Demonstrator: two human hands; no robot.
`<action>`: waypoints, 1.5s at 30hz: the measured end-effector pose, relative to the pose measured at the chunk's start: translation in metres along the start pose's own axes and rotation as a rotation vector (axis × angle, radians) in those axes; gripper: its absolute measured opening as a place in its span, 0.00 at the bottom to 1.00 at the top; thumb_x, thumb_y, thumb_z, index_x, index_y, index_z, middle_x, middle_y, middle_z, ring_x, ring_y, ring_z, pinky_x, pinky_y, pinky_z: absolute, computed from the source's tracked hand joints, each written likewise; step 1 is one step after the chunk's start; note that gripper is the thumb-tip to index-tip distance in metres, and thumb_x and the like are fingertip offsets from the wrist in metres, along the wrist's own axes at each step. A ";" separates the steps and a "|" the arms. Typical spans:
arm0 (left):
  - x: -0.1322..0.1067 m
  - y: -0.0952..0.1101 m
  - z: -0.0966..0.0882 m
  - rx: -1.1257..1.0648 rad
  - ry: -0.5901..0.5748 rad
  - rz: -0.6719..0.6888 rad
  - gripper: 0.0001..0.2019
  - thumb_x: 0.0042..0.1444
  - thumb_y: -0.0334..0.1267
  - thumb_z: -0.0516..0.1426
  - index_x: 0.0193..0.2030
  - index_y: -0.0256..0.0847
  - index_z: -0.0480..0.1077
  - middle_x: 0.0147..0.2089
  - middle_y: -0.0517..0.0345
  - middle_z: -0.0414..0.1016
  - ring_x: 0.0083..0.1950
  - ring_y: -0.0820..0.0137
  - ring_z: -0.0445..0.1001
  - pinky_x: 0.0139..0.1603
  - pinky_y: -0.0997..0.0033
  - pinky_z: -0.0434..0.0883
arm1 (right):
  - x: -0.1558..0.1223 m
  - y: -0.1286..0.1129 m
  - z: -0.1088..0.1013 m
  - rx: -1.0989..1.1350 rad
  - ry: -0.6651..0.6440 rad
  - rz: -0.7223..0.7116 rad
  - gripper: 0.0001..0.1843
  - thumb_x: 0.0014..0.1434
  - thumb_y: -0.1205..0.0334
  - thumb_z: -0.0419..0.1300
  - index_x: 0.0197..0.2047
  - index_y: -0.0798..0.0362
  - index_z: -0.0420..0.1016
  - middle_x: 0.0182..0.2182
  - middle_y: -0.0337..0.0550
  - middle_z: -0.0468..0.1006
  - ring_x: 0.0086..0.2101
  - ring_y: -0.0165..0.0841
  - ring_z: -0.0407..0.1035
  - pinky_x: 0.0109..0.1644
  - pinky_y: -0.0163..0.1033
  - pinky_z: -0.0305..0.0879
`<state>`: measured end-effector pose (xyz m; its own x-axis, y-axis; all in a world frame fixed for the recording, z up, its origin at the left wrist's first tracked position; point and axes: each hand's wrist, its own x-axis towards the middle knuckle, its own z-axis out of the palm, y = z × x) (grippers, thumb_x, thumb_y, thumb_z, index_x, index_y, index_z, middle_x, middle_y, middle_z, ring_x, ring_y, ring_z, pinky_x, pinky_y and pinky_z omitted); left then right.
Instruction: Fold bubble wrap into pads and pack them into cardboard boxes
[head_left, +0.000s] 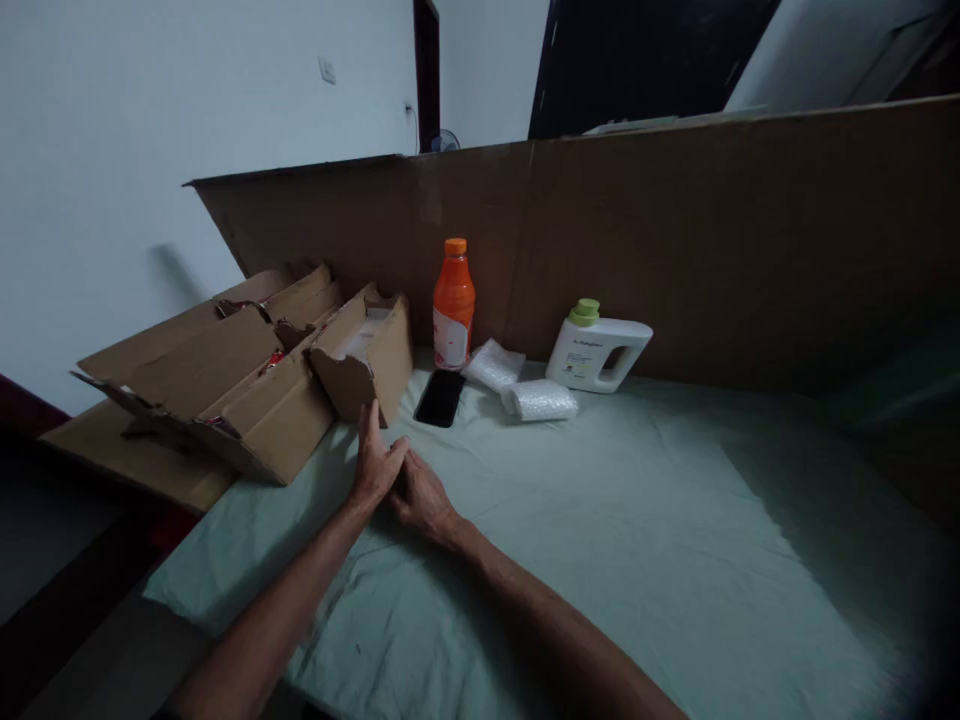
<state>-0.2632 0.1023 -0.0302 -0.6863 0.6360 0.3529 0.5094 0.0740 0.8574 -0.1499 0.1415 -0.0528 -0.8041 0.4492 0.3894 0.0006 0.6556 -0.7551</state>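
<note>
My left hand [375, 467] is in front of the small cardboard box [390, 365], its fingers stretched toward the box's lower front corner. Whether they touch the cardboard I cannot tell. The left thumb reaches across to my right hand [424, 495], and the two hands meet over the green sheet [600, 520]. My right hand is closed with its fingers curled under; anything inside it is hidden. Just beyond the hands lies a black smartphone [440, 398], face up beside the small box. White material shows inside that open-topped box.
Larger open cardboard boxes [255, 420] with red packets stand left. Behind the phone are an orange bottle [454, 310], two bubble-wrap pieces [544, 400] and a white jug [592, 352] with a green cap. A tall cardboard panel [675, 240] closes off the back.
</note>
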 end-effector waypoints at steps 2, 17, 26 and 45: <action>0.016 -0.004 0.009 -0.027 0.000 -0.025 0.40 0.54 0.35 0.61 0.73 0.37 0.52 0.77 0.36 0.44 0.78 0.50 0.44 0.73 0.47 0.56 | 0.000 0.003 0.001 0.007 0.017 -0.013 0.34 0.50 0.70 0.58 0.62 0.57 0.63 0.58 0.58 0.72 0.57 0.46 0.67 0.63 0.53 0.64; 0.063 -0.029 0.039 -0.129 -0.001 -0.100 0.39 0.59 0.43 0.60 0.74 0.39 0.50 0.77 0.38 0.47 0.75 0.50 0.56 0.66 0.54 0.68 | -0.003 0.031 0.013 -0.001 0.054 -0.040 0.39 0.50 0.71 0.58 0.67 0.54 0.60 0.63 0.56 0.68 0.63 0.45 0.63 0.67 0.56 0.59; 0.044 -0.033 0.027 0.042 -0.129 -0.033 0.30 0.60 0.39 0.56 0.69 0.35 0.59 0.70 0.37 0.63 0.67 0.54 0.69 0.65 0.53 0.69 | 0.001 0.018 0.006 -0.053 0.011 -0.047 0.20 0.49 0.74 0.57 0.46 0.53 0.77 0.50 0.50 0.79 0.51 0.41 0.72 0.58 0.47 0.66; 0.052 0.031 0.083 0.683 -0.379 0.064 0.38 0.52 0.43 0.61 0.69 0.31 0.58 0.61 0.30 0.70 0.65 0.42 0.66 0.65 0.47 0.61 | -0.002 0.010 0.004 -0.196 0.003 -0.024 0.12 0.45 0.72 0.56 0.34 0.55 0.76 0.38 0.53 0.82 0.42 0.44 0.73 0.50 0.47 0.67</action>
<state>-0.2398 0.2017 -0.0166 -0.4833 0.8647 0.1371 0.8331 0.4061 0.3756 -0.1513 0.1444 -0.0631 -0.8032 0.4336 0.4084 0.0969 0.7716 -0.6286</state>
